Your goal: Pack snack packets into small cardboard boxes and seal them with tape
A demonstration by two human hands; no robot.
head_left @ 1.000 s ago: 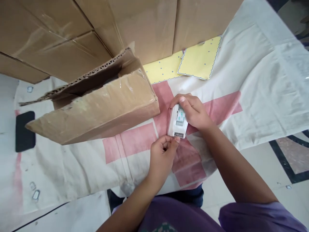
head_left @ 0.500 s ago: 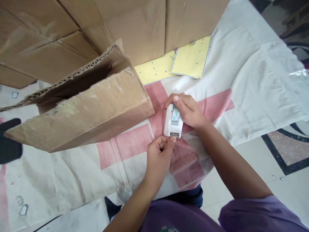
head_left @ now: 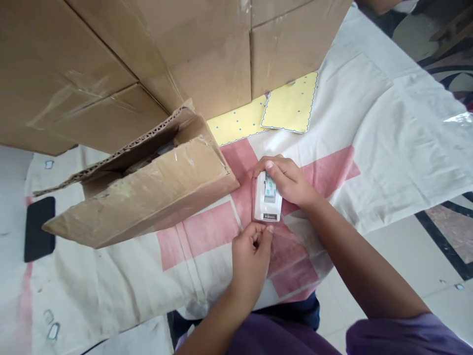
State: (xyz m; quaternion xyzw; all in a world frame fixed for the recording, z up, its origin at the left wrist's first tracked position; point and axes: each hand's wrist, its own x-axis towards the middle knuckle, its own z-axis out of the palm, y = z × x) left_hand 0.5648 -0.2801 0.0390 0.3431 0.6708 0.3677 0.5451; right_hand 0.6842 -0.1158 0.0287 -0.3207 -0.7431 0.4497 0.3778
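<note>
A small white plastic device (head_left: 266, 202) with a grey-green part on top lies on a white cloth with pink bands (head_left: 369, 133). My right hand (head_left: 290, 181) is wrapped round its far end and right side, thumb across the top. My left hand (head_left: 251, 251) is curled just below its near end, thumb and forefinger pinched together at the device's lower edge. What the pinch holds, if anything, is too small to see.
An open cardboard box (head_left: 148, 182) lies on its side to the left of the device. Large taped cartons (head_left: 207, 54) stand behind it. Two yellow dotted sheets (head_left: 291, 103) lie at the cartons' foot. A black flat object (head_left: 37, 229) lies at far left.
The view has shifted a little. My left hand's fingertips have drawn slightly down from the device's near end. My right hand keeps its hold.
</note>
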